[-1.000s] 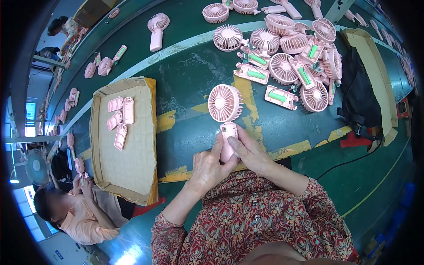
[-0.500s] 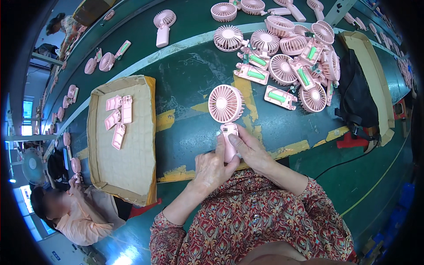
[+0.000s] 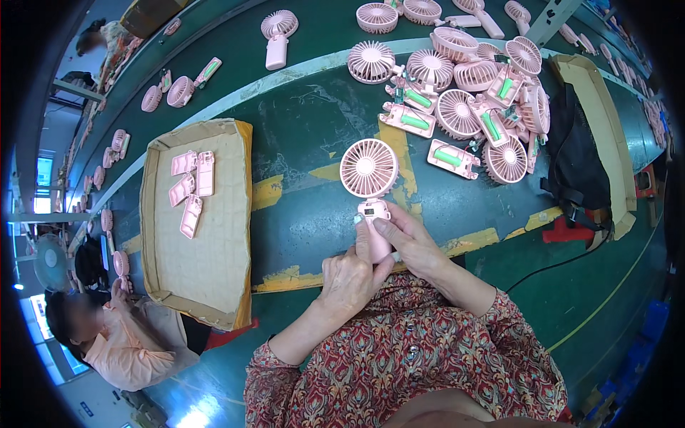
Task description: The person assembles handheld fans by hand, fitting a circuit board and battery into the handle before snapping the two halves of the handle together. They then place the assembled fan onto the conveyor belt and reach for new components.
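1. The green workbench (image 3: 300, 157) fills the middle, its worn yellow tape lines crossing it and edging its near side.
2. A co-worker (image 3: 132, 349) in a pale orange top sits at the near left, beyond the tray there.
3. The shallow cardboard tray (image 3: 193, 271) stands left of the hands, its raised wall between them and the shells inside.
4. The pile of pink fans (image 3: 457, 113), some with handles opened, crowds the far right of the bench, just beside the working spot.
5. A second cardboard tray (image 3: 617, 160) lies farther right, partly covered by a black bag (image 3: 579, 153).
6. The pink handheld fan (image 3: 369, 168) is at the bench's near edge, head pointing far, handle near.
7. The left hand (image 3: 349, 278) pinches the handle from the left; the right hand (image 3: 417, 246) grips its right side, thumb on the front.
8. Four pink casing shells (image 3: 191, 216) lie in the left tray's far half.
9. A green cylindrical cell (image 3: 448, 157) sits in the nearest opened handle.
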{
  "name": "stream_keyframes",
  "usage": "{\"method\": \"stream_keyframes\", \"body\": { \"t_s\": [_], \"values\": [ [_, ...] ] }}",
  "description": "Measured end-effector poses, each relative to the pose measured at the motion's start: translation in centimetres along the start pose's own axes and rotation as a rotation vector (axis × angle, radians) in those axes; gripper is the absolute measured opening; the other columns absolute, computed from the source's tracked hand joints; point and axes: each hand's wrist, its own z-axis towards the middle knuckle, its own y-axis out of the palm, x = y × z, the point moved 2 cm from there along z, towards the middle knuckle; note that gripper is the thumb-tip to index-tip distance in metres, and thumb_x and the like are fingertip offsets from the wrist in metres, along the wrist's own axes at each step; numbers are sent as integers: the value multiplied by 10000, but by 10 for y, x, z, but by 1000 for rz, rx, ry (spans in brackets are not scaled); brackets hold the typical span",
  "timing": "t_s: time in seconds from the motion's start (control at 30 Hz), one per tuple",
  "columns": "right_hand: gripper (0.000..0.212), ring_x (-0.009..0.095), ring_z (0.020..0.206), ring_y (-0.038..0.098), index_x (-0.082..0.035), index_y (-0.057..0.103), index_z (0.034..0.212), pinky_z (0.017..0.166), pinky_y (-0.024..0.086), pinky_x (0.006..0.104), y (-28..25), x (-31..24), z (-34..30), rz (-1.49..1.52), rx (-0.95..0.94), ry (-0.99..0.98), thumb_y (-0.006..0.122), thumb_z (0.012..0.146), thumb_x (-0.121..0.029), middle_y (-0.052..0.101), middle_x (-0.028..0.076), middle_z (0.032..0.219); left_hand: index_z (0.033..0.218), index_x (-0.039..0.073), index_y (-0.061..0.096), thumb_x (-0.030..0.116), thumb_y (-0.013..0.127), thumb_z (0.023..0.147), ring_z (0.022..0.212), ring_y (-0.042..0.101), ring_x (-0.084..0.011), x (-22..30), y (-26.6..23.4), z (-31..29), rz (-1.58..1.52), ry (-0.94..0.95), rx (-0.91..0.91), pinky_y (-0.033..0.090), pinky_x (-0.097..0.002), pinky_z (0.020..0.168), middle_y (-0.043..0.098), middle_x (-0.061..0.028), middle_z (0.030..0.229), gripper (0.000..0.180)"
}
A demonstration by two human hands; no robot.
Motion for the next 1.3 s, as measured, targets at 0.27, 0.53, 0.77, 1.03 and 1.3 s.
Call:
{"method": "stream_keyframes", "body": {
  "t_s": [0.27,0.53,0.77,1.03,1.3],
  "values": [
    [376,128,1011,539,-4,422,1276,879,450,260,-5,1,-1,239,9,11,494,953,-182,546,72,1137,1275,-56,323,294,686,780,714,647,-367,-8,-4,6,-306,-104,73,518,-434,616,639,-202,899,707],
    [394,137,1030,536,-17,424,1282,883,458,269,-1,-3,1,258,75,81,475,964,-244,539,78,1160,1257,-55,353,237,680,743,732,648,-370,2,-18,13,-414,-255,-17,526,-448,662,630,-240,902,676],
    [311,116,950,578,-22,463,1225,823,491,257,-13,2,5,226,14,56,515,936,-126,587,58,1072,1175,4,503,100,699,732,896,588,-361,-28,-35,27,16,7,353,468,-418,830,589,-195,1040,493],
    [288,96,923,574,-8,469,1207,776,485,240,-18,3,5,21,16,-20,495,927,-72,585,48,1006,850,29,612,-2,652,719,742,583,-280,-26,-3,51,-329,221,243,478,-378,637,597,-95,783,141],
    [317,107,888,590,-6,459,1224,745,497,248,-20,-8,5,38,-11,10,514,920,-78,590,59,1016,861,20,599,-44,648,691,724,576,-290,-34,2,65,-325,352,224,473,-376,617,580,-105,765,188]
  ]
}}
